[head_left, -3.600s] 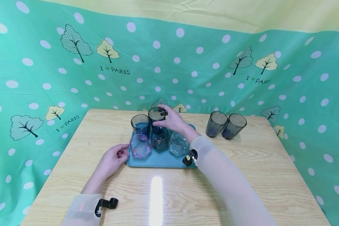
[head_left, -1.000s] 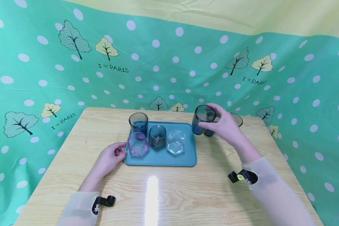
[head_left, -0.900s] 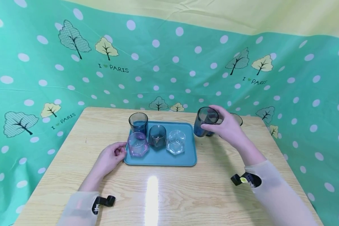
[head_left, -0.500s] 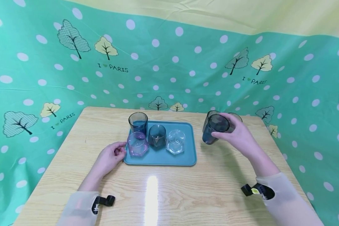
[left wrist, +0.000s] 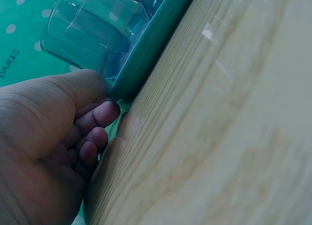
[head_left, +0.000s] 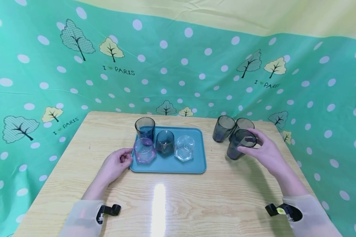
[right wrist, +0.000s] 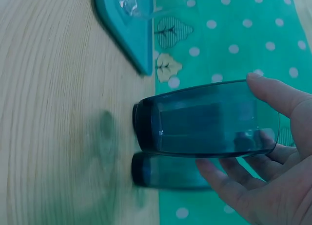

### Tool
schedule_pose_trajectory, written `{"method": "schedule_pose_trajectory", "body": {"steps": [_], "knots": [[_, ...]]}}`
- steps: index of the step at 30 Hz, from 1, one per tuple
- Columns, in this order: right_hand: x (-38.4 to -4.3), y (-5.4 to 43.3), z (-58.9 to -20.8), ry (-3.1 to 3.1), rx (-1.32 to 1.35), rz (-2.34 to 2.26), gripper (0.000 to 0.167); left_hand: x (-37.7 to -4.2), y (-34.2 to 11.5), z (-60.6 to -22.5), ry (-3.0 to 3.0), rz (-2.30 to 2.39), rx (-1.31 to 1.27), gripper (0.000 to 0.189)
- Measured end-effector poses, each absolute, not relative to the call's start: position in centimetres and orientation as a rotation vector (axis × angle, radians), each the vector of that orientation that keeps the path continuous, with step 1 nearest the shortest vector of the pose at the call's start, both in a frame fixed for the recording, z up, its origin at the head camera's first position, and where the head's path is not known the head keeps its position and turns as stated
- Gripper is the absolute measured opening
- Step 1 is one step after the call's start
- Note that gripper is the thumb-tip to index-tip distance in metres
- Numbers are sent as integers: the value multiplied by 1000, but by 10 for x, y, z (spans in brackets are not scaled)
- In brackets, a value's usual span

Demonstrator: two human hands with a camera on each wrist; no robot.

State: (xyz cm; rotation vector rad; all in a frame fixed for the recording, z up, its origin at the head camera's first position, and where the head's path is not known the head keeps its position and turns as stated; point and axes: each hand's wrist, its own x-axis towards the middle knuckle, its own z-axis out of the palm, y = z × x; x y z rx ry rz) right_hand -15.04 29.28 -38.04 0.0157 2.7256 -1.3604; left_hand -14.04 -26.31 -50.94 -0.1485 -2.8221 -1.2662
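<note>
My right hand (head_left: 265, 149) grips a tall dark tinted glass (head_left: 240, 146) near its rim, thumb on one side and fingers on the other. In the right wrist view that glass (right wrist: 204, 122) has its base just over the table. Two matching glasses, one left (head_left: 223, 129) and one right (head_left: 245, 123), stand right behind it. My left hand (head_left: 117, 164) pinches the left edge of a blue tray (head_left: 169, 169). On the tray are a purple-tinted glass (head_left: 144, 154), a short grey faceted glass (head_left: 165, 143), a clear faceted glass (head_left: 184, 149) and a tall dark glass (head_left: 145, 128).
The wooden table (head_left: 190, 207) ends at the back against a green dotted curtain (head_left: 178, 65), which also hangs along both sides. A bright light reflection lies on the table's front half. Each wrist carries a small black camera.
My right hand has lifted the tall dark glass off the back of the tray and carried it right, then nearer, to the front of the other two. The left hand has kept its place.
</note>
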Motion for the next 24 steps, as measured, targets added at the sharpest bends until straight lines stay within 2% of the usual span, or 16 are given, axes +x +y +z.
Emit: {"method": "schedule_pose_trajectory", "body": {"steps": [14,24], "knots": [[-152,344,-398,2776,113,-1305,102,-141,-263,-510,-2819,-1272,-155,41],[-164,360,-402,2751,238,-1359,107,-140,-263,-509,-2820,-1265,-155,40]]}}
